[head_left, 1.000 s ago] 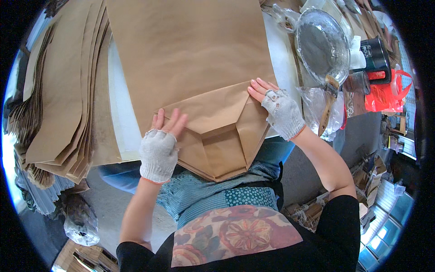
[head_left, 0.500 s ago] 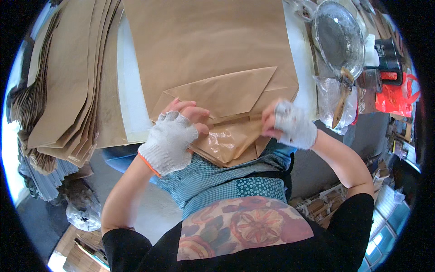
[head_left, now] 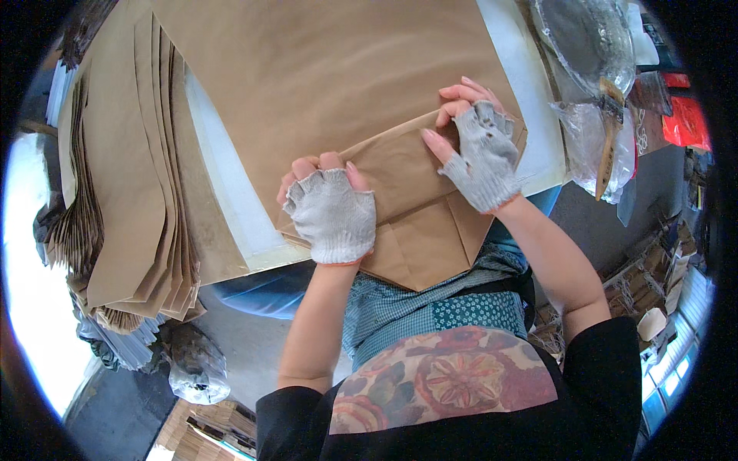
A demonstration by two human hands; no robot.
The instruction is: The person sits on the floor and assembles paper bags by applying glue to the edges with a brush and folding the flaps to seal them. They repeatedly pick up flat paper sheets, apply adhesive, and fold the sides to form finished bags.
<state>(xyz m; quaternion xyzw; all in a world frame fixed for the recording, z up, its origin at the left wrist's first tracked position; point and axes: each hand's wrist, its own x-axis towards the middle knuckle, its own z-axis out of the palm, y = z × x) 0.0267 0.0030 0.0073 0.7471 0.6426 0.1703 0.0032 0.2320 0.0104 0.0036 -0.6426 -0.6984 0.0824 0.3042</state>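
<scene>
A large brown paper bag (head_left: pixel 330 77) lies in front of me, its near end folded into a flat flap (head_left: pixel 411 165). The lowest part of this end hangs over the table edge above my lap. My left hand (head_left: pixel 329 215), in a white fingerless glove, curls its fingers onto the left side of the flap. On the right side, my right hand (head_left: pixel 483 150), gloved alike, rests with thumb on the flap and bent fingers spread past its upper fold. What lies under the palms is hidden.
A stack of folded brown paper bags (head_left: pixel 123 184) stands at the left. At the right are a metal basin (head_left: pixel 584 38), a wooden-handled brush (head_left: pixel 607 146), a clear plastic bag (head_left: pixel 573 131) and a red bag (head_left: pixel 684 123). The pale table (head_left: pixel 227 177) shows beside the bag.
The shiny folded end now lies covered by a flap turned upward. My right hand has moved up onto the fold, and my left presses the left side. The view has turned slightly.
</scene>
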